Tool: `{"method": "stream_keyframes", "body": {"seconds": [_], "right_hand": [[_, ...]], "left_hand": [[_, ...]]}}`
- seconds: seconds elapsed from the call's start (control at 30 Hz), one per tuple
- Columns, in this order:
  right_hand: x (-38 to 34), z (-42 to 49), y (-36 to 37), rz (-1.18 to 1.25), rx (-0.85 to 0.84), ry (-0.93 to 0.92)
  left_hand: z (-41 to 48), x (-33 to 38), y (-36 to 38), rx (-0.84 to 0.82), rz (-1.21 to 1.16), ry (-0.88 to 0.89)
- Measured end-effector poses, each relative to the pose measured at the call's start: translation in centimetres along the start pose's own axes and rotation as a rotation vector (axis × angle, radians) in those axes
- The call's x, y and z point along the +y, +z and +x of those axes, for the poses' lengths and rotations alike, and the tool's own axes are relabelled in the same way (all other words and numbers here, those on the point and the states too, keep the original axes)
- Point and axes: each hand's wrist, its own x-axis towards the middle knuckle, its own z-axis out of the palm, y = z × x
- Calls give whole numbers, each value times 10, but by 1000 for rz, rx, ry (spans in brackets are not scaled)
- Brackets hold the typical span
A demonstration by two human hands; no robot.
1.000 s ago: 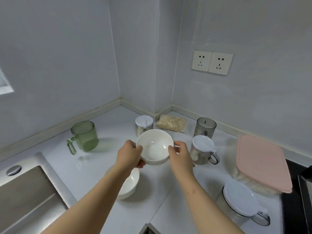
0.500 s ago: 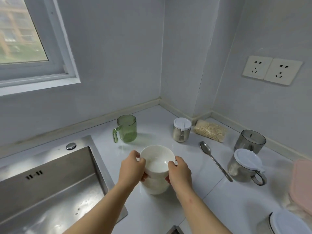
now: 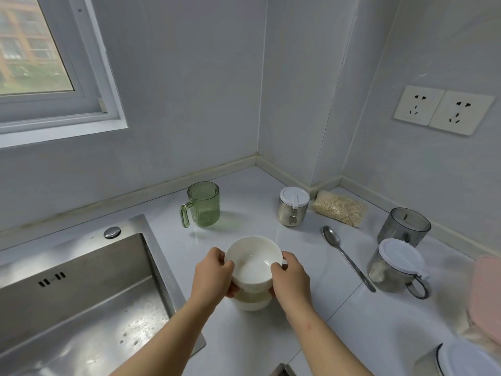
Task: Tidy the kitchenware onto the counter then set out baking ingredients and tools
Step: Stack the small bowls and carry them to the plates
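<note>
**White bowl held over a second bowl beside the sink**

Both hands grip the upper white bowl point(image 3: 252, 263). The left hand point(image 3: 214, 272) and the right hand point(image 3: 291, 278) each hook a thumb over the rim, with the fingers point(image 3: 230, 289) curled under its sides. The bowl sits in the mouth of a lower white bowl point(image 3: 250, 302) standing on the counter point(image 3: 339, 329). Whether it is fully seated cannot be told, since the hands cover the join.

The steel sink point(image 3: 81, 294) lies just to the left of the stack, with a round metal cap point(image 3: 112, 232) at its back edge. A green mug point(image 3: 203, 204) stands behind the bowls. Further right are a steel canister point(image 3: 292, 207) with a white lid and a bag of oats point(image 3: 339, 207) in the corner. A spoon point(image 3: 347, 256) lies near the right hand but apart from it. Beyond the spoon, a grey tumbler point(image 3: 404, 226) stands behind a lidded glass jar point(image 3: 395, 267). A pink-lidded box point(image 3: 485, 294) and another white lid point(image 3: 466, 359) are cut off by the right edge. Nothing lies between the stack and these things.

A second ago the held bowl was raised to the right of the lower one and hid the spoon. Half a second ago it was already above the lower bowl. Now it sits slightly lower, with the grip unchanged. The view has swung left and takes in the sink and a window point(image 3: 35, 50).
</note>
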Motion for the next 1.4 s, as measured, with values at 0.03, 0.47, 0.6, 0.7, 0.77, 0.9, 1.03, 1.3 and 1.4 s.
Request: {"method": "stream_keyframes", "body": {"seconds": [0.03, 0.47, 0.6, 0.7, 0.77, 0.9, 1.03, 1.3, 1.4], "right_hand": [[0, 0, 0, 2, 0, 3], [5, 5, 2, -50, -20, 10], [8, 5, 3, -44, -40, 28], [10, 7, 4, -46, -45, 37], [11, 8, 4, -50, -49, 41], [12, 10, 4, -54, -57, 39], [12, 12, 5, -58, -75, 36], [17, 18, 11, -124, -117, 84], [18, 20, 11, -122, -149, 110]], "left_hand": [[0, 0, 0, 1, -1, 0], [2, -7, -1, -16, 30, 10], [2, -8, -2, -28, 19, -7], [2, -9, -2, -36, 10, -14], [2, -9, -2, -38, 7, -15], [5, -11, -3, -43, 13, -24], [7, -11, -2, -73, 25, -47], [20, -12, -1, -151, 218, -46], [22, -10, -2, -163, 395, -29]]}}
